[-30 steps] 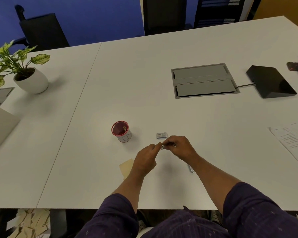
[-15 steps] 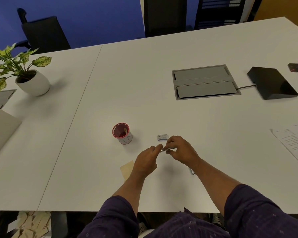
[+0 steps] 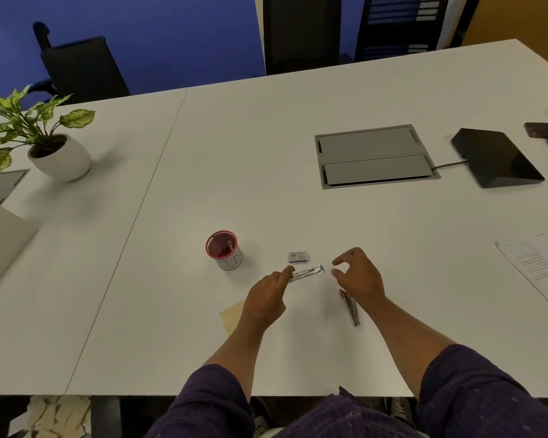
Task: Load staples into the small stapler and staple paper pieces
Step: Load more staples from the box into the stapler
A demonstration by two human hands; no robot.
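The right hand (image 3: 358, 275) has just let go and drawn aside, fingers loosely curled and empty, so the small stapler (image 3: 307, 273) stays pinched in the left hand (image 3: 268, 295) alone, its staple channel seemingly open beside the staple box (image 3: 298, 257).

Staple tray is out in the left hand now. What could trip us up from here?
1. The left hand pinches the clear stapler piece only at one end, so it may tip or drop.
2. The right hand hovers apart from it; whether it holds staples is unclear.
3. The metal part lies under the right wrist and could get knocked.
4. The staple box sits close behind and may get nudged.
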